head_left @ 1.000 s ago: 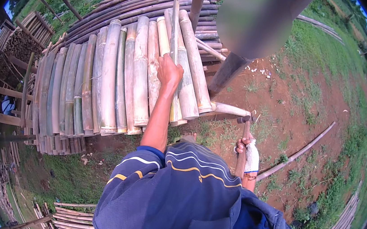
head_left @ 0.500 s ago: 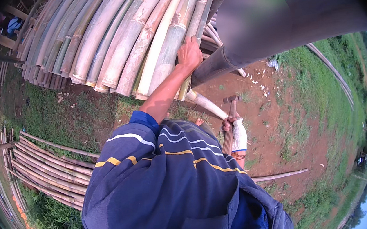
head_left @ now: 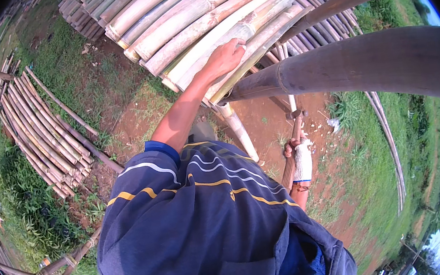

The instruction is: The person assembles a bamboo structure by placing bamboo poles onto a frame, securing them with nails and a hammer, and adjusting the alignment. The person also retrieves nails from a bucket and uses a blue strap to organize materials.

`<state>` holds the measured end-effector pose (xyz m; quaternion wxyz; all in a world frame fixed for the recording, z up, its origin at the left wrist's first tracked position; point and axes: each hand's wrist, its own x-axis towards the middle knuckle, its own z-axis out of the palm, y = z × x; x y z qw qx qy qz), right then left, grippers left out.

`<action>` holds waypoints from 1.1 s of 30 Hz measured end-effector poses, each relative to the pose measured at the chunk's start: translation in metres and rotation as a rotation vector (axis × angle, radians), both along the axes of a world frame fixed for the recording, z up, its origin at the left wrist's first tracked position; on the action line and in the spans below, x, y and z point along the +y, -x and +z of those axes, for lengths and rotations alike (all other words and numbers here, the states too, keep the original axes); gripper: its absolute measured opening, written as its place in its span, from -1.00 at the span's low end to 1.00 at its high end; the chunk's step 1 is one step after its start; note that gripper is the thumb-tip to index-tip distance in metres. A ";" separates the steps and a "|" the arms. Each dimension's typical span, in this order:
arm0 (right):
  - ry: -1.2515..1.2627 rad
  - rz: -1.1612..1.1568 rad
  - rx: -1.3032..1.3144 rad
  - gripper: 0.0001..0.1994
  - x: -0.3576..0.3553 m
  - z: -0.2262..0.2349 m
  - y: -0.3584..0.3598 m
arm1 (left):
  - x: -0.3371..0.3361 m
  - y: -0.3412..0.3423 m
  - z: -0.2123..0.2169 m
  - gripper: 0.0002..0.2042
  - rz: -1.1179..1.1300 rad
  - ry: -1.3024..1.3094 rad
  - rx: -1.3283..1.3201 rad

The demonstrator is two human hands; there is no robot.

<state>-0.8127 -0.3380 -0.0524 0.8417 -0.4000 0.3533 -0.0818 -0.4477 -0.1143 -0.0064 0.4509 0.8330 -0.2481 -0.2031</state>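
Observation:
My bare left hand (head_left: 223, 60) rests on the near ends of a row of thick, pale bamboo poles (head_left: 199, 28). Its fingers are bent and closed over one bamboo pole (head_left: 268, 33) close to the right side of the row; the fingertips are partly hidden. Low on my right, my right hand (head_left: 299, 153), in a white glove with bare fingers showing, is wrapped around the wooden handle of a hammer (head_left: 296, 123). The hammer's dark head points away from me, over the reddish soil and apart from the bamboo.
A thick dark bamboo post (head_left: 353, 70) slants across the right, close to the camera. Beneath the row stands a bamboo leg (head_left: 239, 132). More bamboo poles (head_left: 40, 133) lie stacked at left beside green plants (head_left: 27, 205). Thin poles (head_left: 389, 145) lie on grass at right.
The view has turned, so the bamboo row and the side stack appear at a different angle. My left hand stays on the bamboo, and my right hand still holds the hammer.

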 end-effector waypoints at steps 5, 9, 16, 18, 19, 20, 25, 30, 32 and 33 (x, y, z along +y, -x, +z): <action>0.251 0.087 0.012 -0.53 -0.032 0.028 -0.076 | 0.045 0.057 -0.006 -0.52 -0.067 -0.241 -0.174; 0.524 0.110 0.041 -0.49 -0.025 0.100 -0.157 | 0.062 0.089 -0.001 -0.50 -0.092 -0.324 -0.143; 0.666 0.213 -0.043 -0.42 -0.018 0.157 -0.271 | 0.075 0.079 0.003 -0.60 0.127 -0.141 -0.040; 0.768 0.231 0.022 -0.44 -0.021 0.164 -0.281 | 0.078 0.074 0.015 -0.63 0.161 -0.062 -0.088; 0.797 0.243 0.039 -0.44 -0.022 0.158 -0.292 | 0.083 0.071 0.017 -0.64 0.197 -0.038 -0.115; 0.766 0.220 0.046 -0.44 -0.021 0.153 -0.301 | 0.089 0.068 0.019 -0.63 0.220 -0.027 -0.160; 0.594 -0.016 0.094 -0.44 -0.032 0.106 -0.308 | 0.088 0.067 0.035 -0.66 0.153 0.029 -0.202; 0.416 0.052 0.146 -0.46 -0.037 0.049 -0.327 | 0.097 0.054 0.059 -0.73 0.215 0.117 -0.187; 0.379 0.121 0.160 -0.47 -0.043 0.034 -0.336 | 0.102 0.047 0.069 -0.74 0.225 0.096 -0.217; 0.368 0.155 0.165 -0.47 -0.048 0.029 -0.339 | 0.104 0.044 0.070 -0.74 0.230 0.068 -0.256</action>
